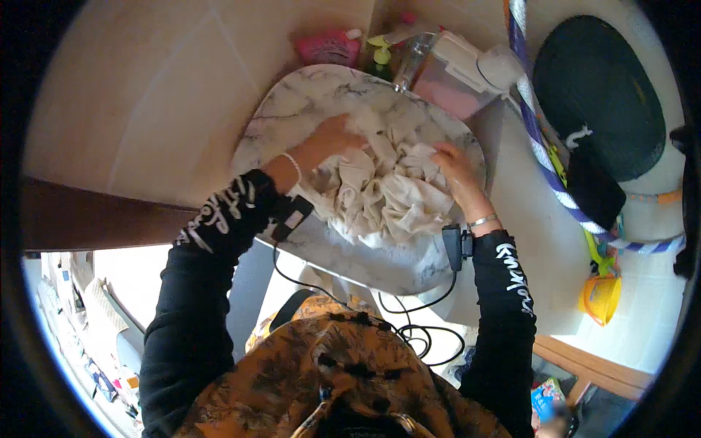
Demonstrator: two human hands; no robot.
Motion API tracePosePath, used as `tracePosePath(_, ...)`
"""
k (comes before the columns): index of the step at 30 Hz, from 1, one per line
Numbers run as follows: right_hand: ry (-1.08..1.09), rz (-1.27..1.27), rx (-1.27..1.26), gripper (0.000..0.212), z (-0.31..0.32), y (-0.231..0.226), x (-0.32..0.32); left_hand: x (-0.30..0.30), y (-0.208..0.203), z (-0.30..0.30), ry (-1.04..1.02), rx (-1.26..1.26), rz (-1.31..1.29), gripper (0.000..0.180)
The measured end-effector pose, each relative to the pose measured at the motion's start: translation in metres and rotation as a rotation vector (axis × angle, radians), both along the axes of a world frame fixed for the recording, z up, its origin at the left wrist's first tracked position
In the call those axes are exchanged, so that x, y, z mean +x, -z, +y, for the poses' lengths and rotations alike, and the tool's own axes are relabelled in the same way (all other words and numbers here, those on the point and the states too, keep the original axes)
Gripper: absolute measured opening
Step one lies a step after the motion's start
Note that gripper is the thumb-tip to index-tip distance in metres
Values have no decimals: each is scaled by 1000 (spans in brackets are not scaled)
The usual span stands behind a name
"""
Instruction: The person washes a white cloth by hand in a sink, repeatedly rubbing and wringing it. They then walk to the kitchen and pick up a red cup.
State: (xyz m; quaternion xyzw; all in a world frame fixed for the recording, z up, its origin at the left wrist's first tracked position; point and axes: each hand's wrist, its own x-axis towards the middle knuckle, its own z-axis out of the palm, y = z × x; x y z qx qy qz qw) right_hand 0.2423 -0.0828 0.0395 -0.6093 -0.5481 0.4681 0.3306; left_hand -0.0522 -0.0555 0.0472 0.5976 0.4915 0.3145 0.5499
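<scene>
A crumpled heap of cream-coloured cloth [380, 191] lies in thick folds on a rounded, marble-patterned tabletop [292, 102]. At the heap's far left side is my left hand [330, 142], its fingers closed on the fabric and partly lost among the folds. My right hand [460, 174] grips the cloth at the right edge, with fingers curled over it. Both arms wear black sleeves with white lettering. A small black device is strapped at each wrist, and cables hang from them below the tabletop.
Behind the table stand a pink pouch [328, 48], a green pump bottle [380, 58] and a clear bin with a white lid [456, 73]. To the right are a purple-and-white hoop [537, 139], a dark oval mat [602, 95] and a yellow bucket [602, 299]. Walls enclose the far side.
</scene>
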Motion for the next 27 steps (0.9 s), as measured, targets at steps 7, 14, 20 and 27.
tracePosePath(7,-219,-301,579,24,-74,-86,-24,-25,-80,-58,126,342,393,55)
tracePosePath(14,-265,-504,648,26,-157,-65,-42,-57,-34,-104,562,634,546,62)
tracePosePath(20,-303,-577,512,29,-175,-28,-66,-43,2,-128,568,658,581,57)
tracePosePath(27,-202,-699,420,39,-99,31,-59,-3,43,-85,357,694,612,55)
